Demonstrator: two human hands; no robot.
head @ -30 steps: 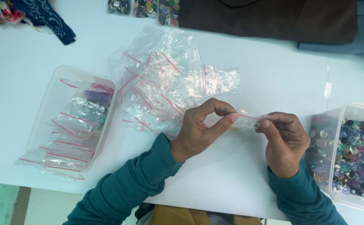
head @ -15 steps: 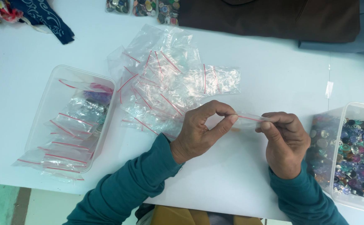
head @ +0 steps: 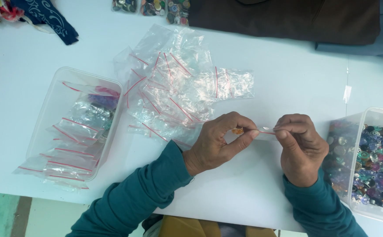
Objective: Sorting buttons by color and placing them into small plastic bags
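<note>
Head view: both hands pinch one small clear bag.
Left hand (head: 215, 142) and right hand (head: 299, 147) grip the crinkly zip bag (head: 261, 131) near the table (head: 288, 83) front edge.

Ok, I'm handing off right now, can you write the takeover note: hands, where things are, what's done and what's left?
Left hand: pinching one end of a small clear zip bag with a red seal strip.
Right hand: pinching the other end.
Done: filled bags sit in the clear plastic tub on the left.
Left: a heap of empty clear bags ahead; colourful round pieces fill the clear tub on the right.
</note>
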